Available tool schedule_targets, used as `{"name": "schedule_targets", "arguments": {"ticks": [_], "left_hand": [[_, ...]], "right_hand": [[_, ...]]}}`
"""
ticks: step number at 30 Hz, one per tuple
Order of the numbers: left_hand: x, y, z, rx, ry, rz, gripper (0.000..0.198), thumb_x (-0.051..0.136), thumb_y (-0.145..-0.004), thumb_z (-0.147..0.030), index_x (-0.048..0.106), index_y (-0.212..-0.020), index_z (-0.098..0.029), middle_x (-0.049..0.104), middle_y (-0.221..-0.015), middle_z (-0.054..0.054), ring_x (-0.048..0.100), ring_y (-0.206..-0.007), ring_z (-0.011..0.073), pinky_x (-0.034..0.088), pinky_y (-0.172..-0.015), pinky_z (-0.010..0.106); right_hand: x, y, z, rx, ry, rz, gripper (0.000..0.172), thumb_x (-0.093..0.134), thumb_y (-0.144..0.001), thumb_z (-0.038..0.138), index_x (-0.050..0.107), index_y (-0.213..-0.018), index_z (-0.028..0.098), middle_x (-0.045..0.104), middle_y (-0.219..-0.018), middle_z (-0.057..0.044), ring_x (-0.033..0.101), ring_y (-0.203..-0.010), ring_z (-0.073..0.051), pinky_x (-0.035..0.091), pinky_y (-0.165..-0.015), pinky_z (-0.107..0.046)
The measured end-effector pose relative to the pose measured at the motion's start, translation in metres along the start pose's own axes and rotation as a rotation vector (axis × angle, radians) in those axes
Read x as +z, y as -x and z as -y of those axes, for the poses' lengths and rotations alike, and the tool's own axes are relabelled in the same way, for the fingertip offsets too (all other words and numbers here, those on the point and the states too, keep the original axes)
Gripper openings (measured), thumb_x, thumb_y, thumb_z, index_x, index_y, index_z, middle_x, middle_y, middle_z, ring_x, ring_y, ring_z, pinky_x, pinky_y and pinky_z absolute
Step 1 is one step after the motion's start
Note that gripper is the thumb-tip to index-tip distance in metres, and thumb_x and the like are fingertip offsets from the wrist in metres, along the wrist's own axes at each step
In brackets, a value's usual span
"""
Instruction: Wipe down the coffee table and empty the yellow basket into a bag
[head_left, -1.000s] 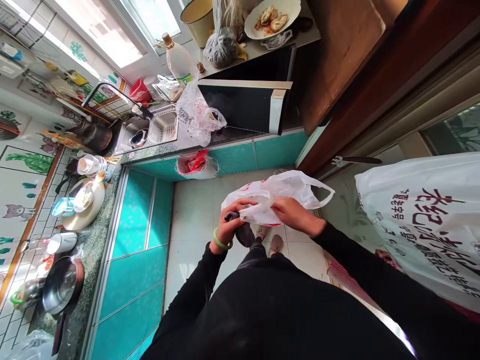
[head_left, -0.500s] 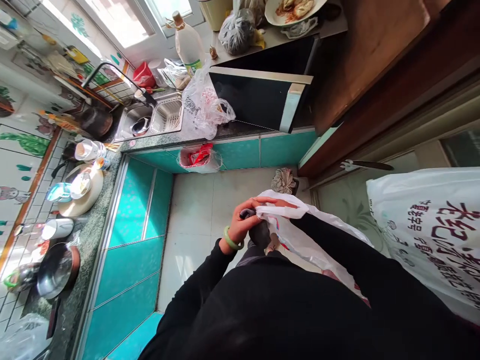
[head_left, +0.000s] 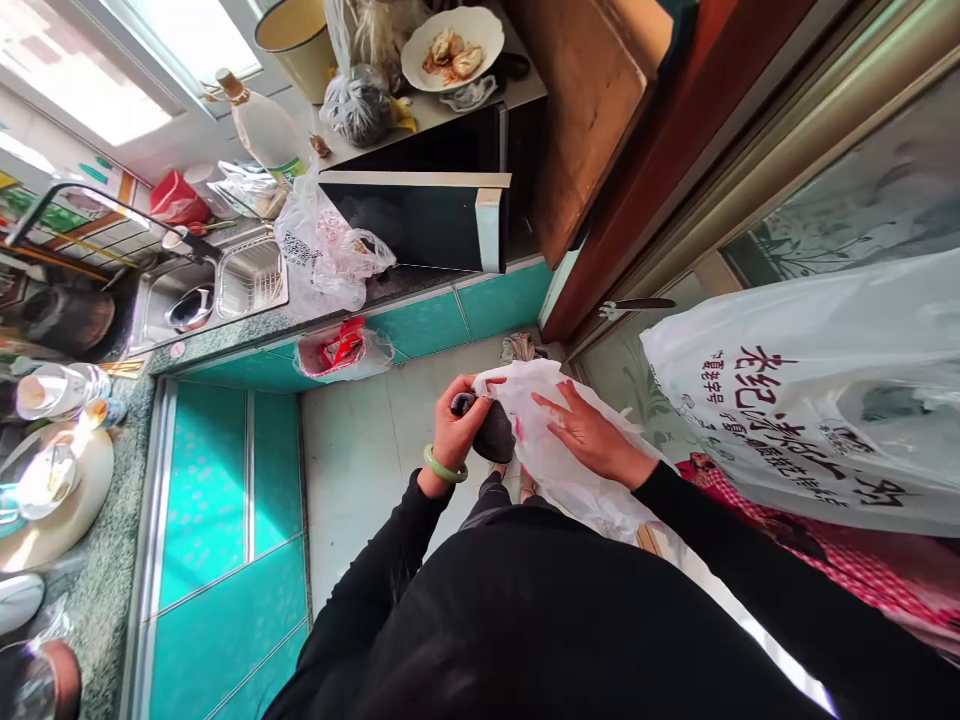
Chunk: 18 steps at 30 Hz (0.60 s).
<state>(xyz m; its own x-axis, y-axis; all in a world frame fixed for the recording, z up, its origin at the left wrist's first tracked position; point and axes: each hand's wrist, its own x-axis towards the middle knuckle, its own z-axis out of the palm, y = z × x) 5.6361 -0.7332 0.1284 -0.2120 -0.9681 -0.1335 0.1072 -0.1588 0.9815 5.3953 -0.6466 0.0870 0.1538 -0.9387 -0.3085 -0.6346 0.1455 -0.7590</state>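
My left hand (head_left: 452,432), with a green bangle at the wrist, is closed on the edge of a white plastic bag (head_left: 600,495). In the same grip is a dark, rounded thing (head_left: 495,432), whose kind I cannot make out; it hangs beside the bag. My right hand (head_left: 592,435) lies on the bag's side with its fingers spread. Toward my right forearm the bag trails down, partly hidden by my sleeve.
A bin with a red wrapper (head_left: 345,347) stands against the teal cabinets (head_left: 202,480). On the counter are a sink (head_left: 251,272), a clear plastic bag (head_left: 330,245) and a plate of food (head_left: 452,50). A large printed white bag (head_left: 787,400) hangs at the right.
My right hand has come away from the bag's top edge and now rests spread on its side. My left hand keeps its grip. The view has turned toward the right.
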Motion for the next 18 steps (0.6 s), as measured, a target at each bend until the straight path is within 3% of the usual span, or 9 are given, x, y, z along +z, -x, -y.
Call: {"name": "schedule_targets", "arguments": {"ticks": [2, 5, 8, 13, 18], "left_hand": [[0.006, -0.003, -0.001, -0.020, -0.033, 0.014, 0.022, 0.077, -0.090, -0.044, 0.074, -0.089, -0.022, 0.080, -0.100, 0.002, 0.060, -0.074, 0.0129, 0.047, -0.072, 0.026], [0.012, -0.008, -0.002, -0.030, -0.044, 0.051, 0.025, 0.077, -0.089, -0.046, 0.074, -0.087, -0.021, 0.078, -0.095, 0.003, 0.059, -0.073, 0.0130, 0.046, -0.071, 0.026], [0.017, -0.014, -0.001, -0.034, -0.028, 0.073, 0.029, 0.078, -0.087, -0.050, 0.072, -0.084, -0.021, 0.075, -0.088, 0.002, 0.060, -0.076, 0.0145, 0.047, -0.074, 0.027], [0.028, -0.022, -0.001, -0.065, 0.032, 0.130, 0.031, 0.081, -0.082, -0.049, 0.067, -0.079, -0.021, 0.068, -0.083, -0.001, 0.058, -0.076, 0.0141, 0.047, -0.073, 0.026], [0.033, -0.026, -0.007, -0.065, 0.107, 0.184, 0.024, 0.075, -0.088, -0.044, 0.070, -0.087, -0.021, 0.073, -0.093, 0.002, 0.055, -0.070, 0.0122, 0.045, -0.068, 0.026]], "right_hand": [[-0.007, 0.010, 0.005, 0.029, -0.157, -0.176, 0.055, 0.045, -0.105, 0.061, 0.067, -0.145, 0.030, 0.048, -0.167, -0.007, 0.045, -0.155, -0.031, 0.038, -0.129, -0.052], [-0.019, 0.015, 0.007, 0.170, -0.483, -0.548, 0.053, 0.054, -0.098, 0.068, 0.077, -0.120, 0.025, 0.076, -0.130, -0.009, 0.069, -0.127, -0.029, 0.054, -0.114, -0.049], [-0.030, 0.013, 0.004, 0.296, -0.704, -0.816, 0.047, 0.063, -0.089, 0.069, 0.072, -0.102, 0.025, 0.079, -0.104, -0.006, 0.075, -0.101, -0.026, 0.062, -0.095, -0.043], [-0.040, 0.012, 0.009, 0.309, -0.674, -0.902, 0.040, 0.054, -0.094, 0.064, 0.064, -0.092, 0.025, 0.075, -0.095, -0.006, 0.073, -0.093, -0.024, 0.062, -0.085, -0.039], [-0.061, 0.031, 0.007, 0.283, -0.256, -0.961, 0.032, 0.054, -0.099, 0.050, 0.068, -0.093, 0.023, 0.075, -0.104, -0.013, 0.068, -0.118, -0.031, 0.054, -0.106, -0.045]]}}
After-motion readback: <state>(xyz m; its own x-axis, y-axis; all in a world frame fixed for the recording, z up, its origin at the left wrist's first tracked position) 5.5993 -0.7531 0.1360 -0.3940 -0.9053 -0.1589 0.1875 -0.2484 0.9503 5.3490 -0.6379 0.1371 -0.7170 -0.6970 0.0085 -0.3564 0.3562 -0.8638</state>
